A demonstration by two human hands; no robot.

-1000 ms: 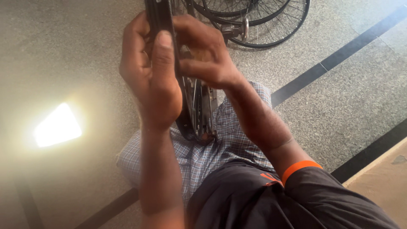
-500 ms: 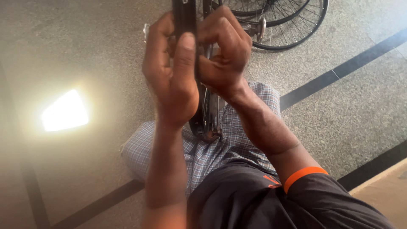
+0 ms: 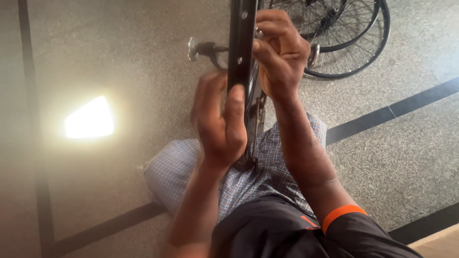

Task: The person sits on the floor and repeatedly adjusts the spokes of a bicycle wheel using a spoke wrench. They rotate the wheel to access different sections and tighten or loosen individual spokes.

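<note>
A black bicycle wheel rim (image 3: 240,43) stands edge-on in front of me, with small holes along its inner face. My left hand (image 3: 217,122) grips the rim from the left, thumb laid flat on its face. Higher up, my right hand (image 3: 281,52) is closed around the rim's right side, fingers curled at the spokes. The wheel's axle (image 3: 203,48), with a metal nut at its end, sticks out to the left behind the rim. The lower part of the wheel rests against my checked cloth (image 3: 267,167) over my lap.
More spoked bicycle wheels (image 3: 351,33) lie on the speckled stone floor (image 3: 119,57) at the upper right. Dark strips (image 3: 377,119) cross the floor. A bright patch of reflected light (image 3: 89,118) glares at the left. My dark shirt sleeve has an orange band (image 3: 343,214).
The view has shifted so the wheel and both hands sit more to the right. My left hand has slid lower down the rim, while my right hand stays high on it.
</note>
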